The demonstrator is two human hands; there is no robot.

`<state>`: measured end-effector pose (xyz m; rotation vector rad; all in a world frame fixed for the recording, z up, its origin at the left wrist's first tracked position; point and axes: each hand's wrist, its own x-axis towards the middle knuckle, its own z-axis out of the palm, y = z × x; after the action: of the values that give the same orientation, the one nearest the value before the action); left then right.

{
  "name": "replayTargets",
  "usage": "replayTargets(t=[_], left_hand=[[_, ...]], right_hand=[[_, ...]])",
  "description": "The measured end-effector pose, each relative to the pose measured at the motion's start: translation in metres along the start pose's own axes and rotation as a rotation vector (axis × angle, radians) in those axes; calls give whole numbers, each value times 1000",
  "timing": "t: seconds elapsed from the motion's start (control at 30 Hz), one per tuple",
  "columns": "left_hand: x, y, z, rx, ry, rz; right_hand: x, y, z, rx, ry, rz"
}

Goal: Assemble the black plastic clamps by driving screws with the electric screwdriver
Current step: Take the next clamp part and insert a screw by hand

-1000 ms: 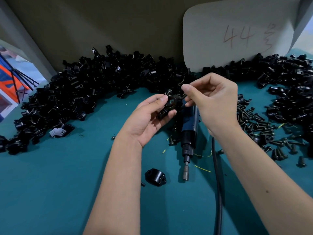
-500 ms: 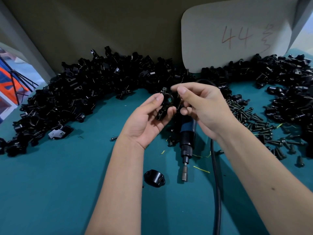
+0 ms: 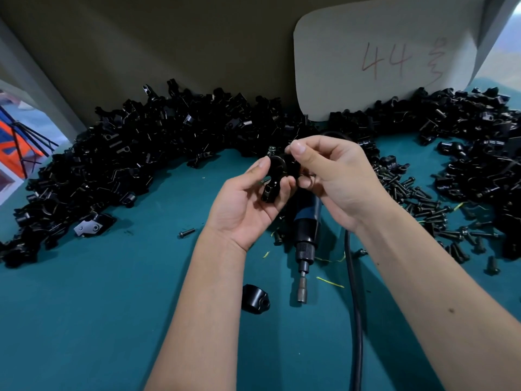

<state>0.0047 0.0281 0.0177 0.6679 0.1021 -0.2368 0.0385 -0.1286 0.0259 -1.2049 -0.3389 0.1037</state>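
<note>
Left hand, palm up, curled around a black plastic clamp raised above the teal table, thumb pressed on the clamp's near face and fingers wrapped behind it. Farther left, a long heap of black clamp parts banked against the beige back wall, one loose screw lying apart on the table in front of it. Poking from the top of the held clamp, a screw head. Right hand meeting the clamp from the other side, thumb and forefinger pinched at its upper edge; what sits between those fingertips too small to tell. Beneath both hands, flat on the table, the blue-bodied electric screwdriver, bit pointing toward the camera, its black cable trailing along the right forearm. Just left of the bit, a single clamp half lying by itself. Behind, a pale card marked "44" propped on the wall. At right, a scatter of black screws near the right wrist, with more clamp parts piled beyond.
</note>
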Motion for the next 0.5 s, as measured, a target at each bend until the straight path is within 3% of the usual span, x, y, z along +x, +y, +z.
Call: replayTargets(t=[0.33,0.5], left_hand=[[8,-3,-1,222,-48,51],[9,-4,-4,202,-75,65]], right_hand=[[-1,4,1,-156,-42,16],[-2,1,2,-142,-56,35]])
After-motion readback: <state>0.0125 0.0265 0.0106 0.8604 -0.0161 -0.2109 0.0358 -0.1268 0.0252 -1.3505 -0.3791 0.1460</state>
